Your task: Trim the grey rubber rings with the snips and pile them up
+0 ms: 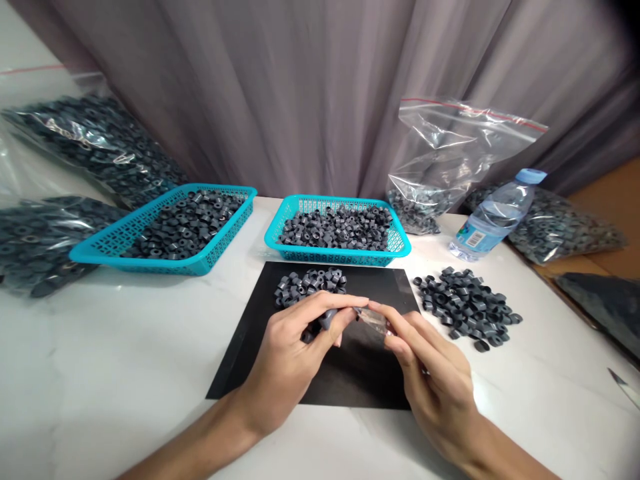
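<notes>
My left hand [295, 347] is closed on a dark grey plastic piece [327, 319], pinched between thumb and fingers above the black mat [370, 380]. Between the fingertips of my right hand [435, 373] is a small clear plastic piece [374, 321]; whether it is a bag or something stiffer I cannot tell. Its left end meets the fingertips of my left hand, where a small dark tip shows. Just beyond my left hand, a heap of grey pieces [320, 283] lies on the mat. Right of the mat, another pile of grey caps [465, 303] sits on the white table.
Two blue baskets [273, 240] [210, 260] hold more grey parts at the back. Filled zip bags [115, 143] lean at the left, and another bag [425, 200] stands right. Near it is a water bottle [497, 217]. A pointed metal blade [623, 385] lies at the right edge.
</notes>
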`<state>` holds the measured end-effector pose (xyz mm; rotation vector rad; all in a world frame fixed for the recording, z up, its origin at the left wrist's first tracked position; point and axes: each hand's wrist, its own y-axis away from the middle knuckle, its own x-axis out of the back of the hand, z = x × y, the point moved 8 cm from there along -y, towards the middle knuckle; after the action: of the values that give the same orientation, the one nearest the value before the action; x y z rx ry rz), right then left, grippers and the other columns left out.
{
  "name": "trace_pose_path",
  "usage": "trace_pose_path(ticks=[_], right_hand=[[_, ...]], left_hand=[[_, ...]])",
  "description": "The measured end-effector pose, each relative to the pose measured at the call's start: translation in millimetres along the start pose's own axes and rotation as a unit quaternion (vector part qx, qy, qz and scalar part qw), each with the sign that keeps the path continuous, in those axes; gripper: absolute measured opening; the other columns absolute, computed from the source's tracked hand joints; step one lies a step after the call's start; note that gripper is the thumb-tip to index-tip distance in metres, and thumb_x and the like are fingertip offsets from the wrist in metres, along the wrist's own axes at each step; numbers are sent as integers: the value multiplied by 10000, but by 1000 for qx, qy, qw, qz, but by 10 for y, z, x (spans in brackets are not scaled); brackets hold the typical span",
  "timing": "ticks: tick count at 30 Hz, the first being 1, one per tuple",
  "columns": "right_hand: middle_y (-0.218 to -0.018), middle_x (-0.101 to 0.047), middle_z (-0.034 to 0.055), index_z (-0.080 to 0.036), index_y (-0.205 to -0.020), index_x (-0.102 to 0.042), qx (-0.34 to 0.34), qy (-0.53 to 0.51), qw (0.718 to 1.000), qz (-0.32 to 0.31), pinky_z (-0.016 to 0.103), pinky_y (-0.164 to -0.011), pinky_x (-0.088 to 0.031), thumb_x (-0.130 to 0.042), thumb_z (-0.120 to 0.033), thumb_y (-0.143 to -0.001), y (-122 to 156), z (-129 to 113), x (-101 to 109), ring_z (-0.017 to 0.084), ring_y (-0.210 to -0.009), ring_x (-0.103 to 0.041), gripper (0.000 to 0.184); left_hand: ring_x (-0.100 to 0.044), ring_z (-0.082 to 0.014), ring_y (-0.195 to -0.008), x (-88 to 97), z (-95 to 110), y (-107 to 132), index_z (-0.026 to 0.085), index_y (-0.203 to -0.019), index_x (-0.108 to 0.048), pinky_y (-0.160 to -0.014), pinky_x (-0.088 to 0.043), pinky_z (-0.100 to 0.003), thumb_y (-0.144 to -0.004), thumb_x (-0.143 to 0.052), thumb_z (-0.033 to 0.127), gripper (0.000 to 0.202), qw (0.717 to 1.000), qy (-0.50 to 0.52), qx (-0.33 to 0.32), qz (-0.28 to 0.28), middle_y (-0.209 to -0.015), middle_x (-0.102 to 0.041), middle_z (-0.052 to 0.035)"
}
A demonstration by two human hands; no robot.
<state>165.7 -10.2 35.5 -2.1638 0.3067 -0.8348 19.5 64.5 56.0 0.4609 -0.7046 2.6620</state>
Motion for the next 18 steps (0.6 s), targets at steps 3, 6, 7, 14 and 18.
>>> trace_pose_path(ticks=[3,6,7,14,18], right_hand=[[-943,-619,74,-198,-1466,-501,0,6,1000,-1,265,-603,-456,-493,-48,-989,6,3,-9,148,-707,-550,500],[-924,-606,70,-200,-1467,-495,2,6,1000,-2,268,-600,-450,-496,-45,-988,7,-1,-9,148,-701,-538,504],[-926,-607,72,-200,-1468,-494,3,5,1000,-2,269,-599,-448,-494,-45,-989,7,-3,-8,148,-701,-537,503],[-903,-598,69,-200,-1467,-490,-2,0,1000,-12,267,-602,-450,-482,-42,-995,1,3,-17,145,-701,-532,498],[-862,-572,55,-196,-1457,-499,9,10,1000,-6,258,-575,-430,-483,-48,-999,-11,-8,-12,139,-673,-508,482]], left_hand=[[-577,-79,-615,-7,20,2,273,-1081,-762,-638,-479,-196,-968,-623,245,181,1000,1,-16,-1,-806,-705,31],[-576,-69,-621,-8,47,1,276,-1088,-757,-653,-482,-184,-966,-625,220,188,1000,0,-29,-1,-845,-719,37],[-578,-67,-625,-6,55,-1,275,-1088,-757,-660,-485,-183,-966,-625,215,189,1000,0,-31,-1,-861,-724,37],[-589,-94,-629,9,96,-30,234,-1098,-764,-703,-518,-218,-955,-630,175,205,998,-1,-63,-4,-941,-760,-4],[-592,-89,-654,12,104,-25,237,-1100,-764,-731,-516,-205,-954,-627,155,217,997,-10,-76,-8,-953,-762,1]])
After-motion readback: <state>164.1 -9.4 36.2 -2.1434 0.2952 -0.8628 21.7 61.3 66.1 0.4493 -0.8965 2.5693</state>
